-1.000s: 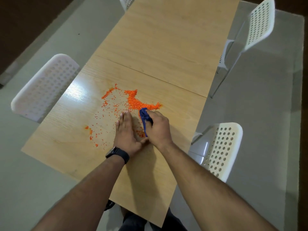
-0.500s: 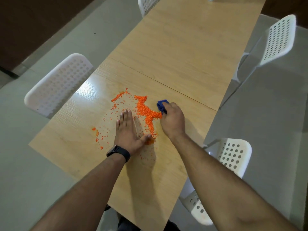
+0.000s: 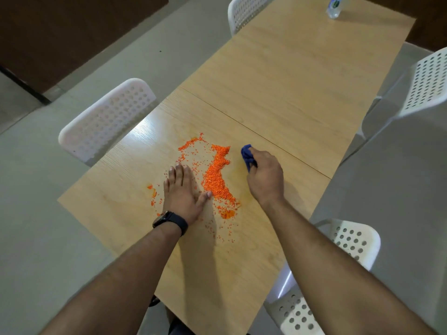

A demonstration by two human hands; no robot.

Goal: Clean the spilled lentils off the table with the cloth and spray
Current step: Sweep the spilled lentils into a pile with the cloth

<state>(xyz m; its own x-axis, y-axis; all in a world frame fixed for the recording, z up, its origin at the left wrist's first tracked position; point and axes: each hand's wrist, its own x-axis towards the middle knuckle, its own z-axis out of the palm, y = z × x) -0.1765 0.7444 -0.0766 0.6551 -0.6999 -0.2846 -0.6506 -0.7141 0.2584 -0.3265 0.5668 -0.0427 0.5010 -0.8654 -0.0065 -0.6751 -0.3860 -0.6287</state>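
Observation:
Orange lentils lie in a dense ridge on the light wooden table, with loose grains scattered to the left and toward me. My left hand lies flat on the table just left of the ridge, fingers straight, thumb touching the pile. My right hand grips a bunched blue cloth on the table to the right of the ridge's far end. A clear bottle, perhaps the spray, stands at the table's far end.
White perforated chairs stand around the table: one at the left, one at the near right, one at the far right, one at the far left. A seam crosses the tabletop beyond the spill.
My right hand has carried the cloth from beside my left hand out to the right of the lentils. The pile now forms a longer ridge between my hands. My left hand stayed flat.

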